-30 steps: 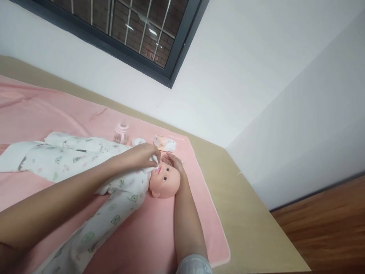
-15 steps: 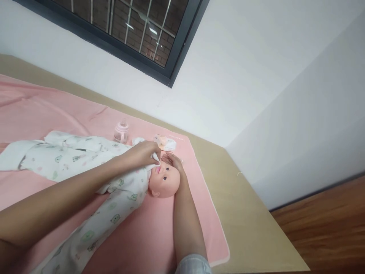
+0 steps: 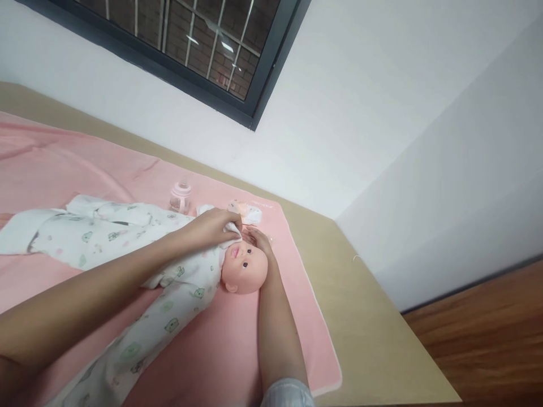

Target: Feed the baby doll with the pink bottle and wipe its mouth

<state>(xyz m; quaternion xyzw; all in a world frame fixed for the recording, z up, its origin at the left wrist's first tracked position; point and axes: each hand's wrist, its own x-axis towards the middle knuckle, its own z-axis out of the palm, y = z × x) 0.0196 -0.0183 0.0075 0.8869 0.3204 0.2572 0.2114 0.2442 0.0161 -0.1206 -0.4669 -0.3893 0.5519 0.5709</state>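
Observation:
A baby doll (image 3: 246,270) in a white printed sleepsuit (image 3: 169,288) lies on a pink blanket (image 3: 229,350). My left hand (image 3: 214,226) is closed on a small white cloth (image 3: 233,228) and presses it against the doll's cheek, just above the mouth. My right hand (image 3: 259,240) lies with fingers stretched out on the far side of the doll's head, cupping it.
A pink baby bottle (image 3: 180,196) stands on the blanket behind the doll. Small folded cloths (image 3: 248,212) lie near the blanket's far corner. The tan tabletop (image 3: 365,316) ends at a wooden floor (image 3: 487,339) on the right. A white wall with a dark-framed window (image 3: 254,107) is behind.
My left hand has slid the white cloth a little up and away from the doll's mouth toward its cheek. My right hand stays on the head.

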